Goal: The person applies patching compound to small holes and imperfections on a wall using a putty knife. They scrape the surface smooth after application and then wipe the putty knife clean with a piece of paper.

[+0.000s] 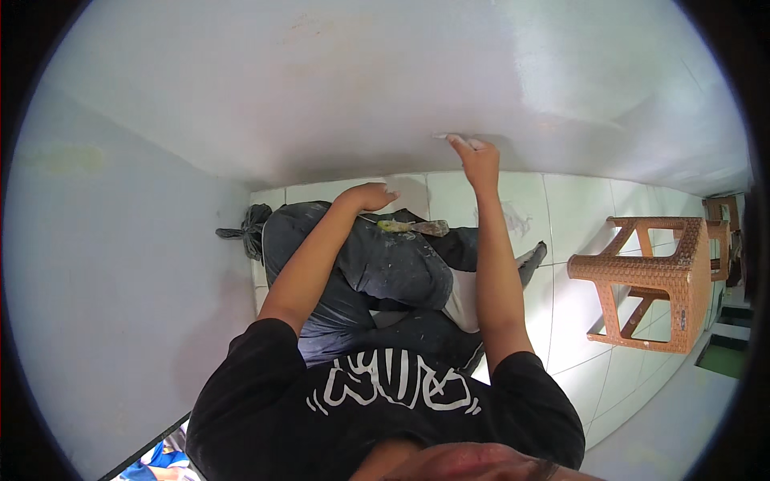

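Right hand (481,163) grips thin whitish piece (440,135) at wall (361,88); left hand (370,197), unclenched, near putty knife (412,227) lying on trouser leg (385,263).

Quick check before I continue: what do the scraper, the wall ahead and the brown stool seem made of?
Scraper: probably metal blade, dull and smeared; yellow-green handle, plastic or painted wood.
Wall: likely painted or skimmed plaster, mostly matte; its surface is smooth and patchy, without visible joints.
Stool: likely moulded plastic, slightly glossy; an even wicker pattern covers legs and frame.
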Demonstrator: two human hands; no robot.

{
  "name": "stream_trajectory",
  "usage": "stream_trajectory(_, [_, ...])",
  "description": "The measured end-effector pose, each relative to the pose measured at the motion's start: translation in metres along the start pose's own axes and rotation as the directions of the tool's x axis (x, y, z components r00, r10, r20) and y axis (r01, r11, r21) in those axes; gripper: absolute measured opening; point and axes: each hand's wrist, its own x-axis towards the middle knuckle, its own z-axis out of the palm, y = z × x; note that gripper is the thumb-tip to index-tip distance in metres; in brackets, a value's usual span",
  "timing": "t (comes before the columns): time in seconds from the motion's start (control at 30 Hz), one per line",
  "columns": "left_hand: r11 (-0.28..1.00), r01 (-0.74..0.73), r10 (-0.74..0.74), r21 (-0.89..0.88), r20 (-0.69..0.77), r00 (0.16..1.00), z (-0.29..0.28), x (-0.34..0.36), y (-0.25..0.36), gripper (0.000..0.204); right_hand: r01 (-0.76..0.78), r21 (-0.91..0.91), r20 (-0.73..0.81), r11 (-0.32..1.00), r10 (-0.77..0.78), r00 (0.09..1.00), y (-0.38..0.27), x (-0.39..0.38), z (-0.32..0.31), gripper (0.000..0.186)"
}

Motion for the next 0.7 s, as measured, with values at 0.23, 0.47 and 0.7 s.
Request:
stream_trajectory(0.23, [1.000,0.000,0.000,0.012,-0.011,1.000,0.001,-0.001,-0.002,0.081,-0.201,0.569,0.108,0.797,0.169,0.980,0.004,0.002,0.005,0.054])
stream_trajectory(0.47, [0.998,-0.049,0.047,-0.038,-0.044,0.998,0.001,0.001,-0.007,0.072,0.061,-0.115,0.331,0.991,-0.019,0.943,0.013,-0.012,0.031,0.070])
stream_trajectory(0.7, [0.843,-0.290,0.177,-0.453,-0.275,0.945,-0.005,-0.007,0.016,0.050,-0.262,0.057,0.486,0.963,0.203,0.850,0.005,-0.038,0.056,0.067])
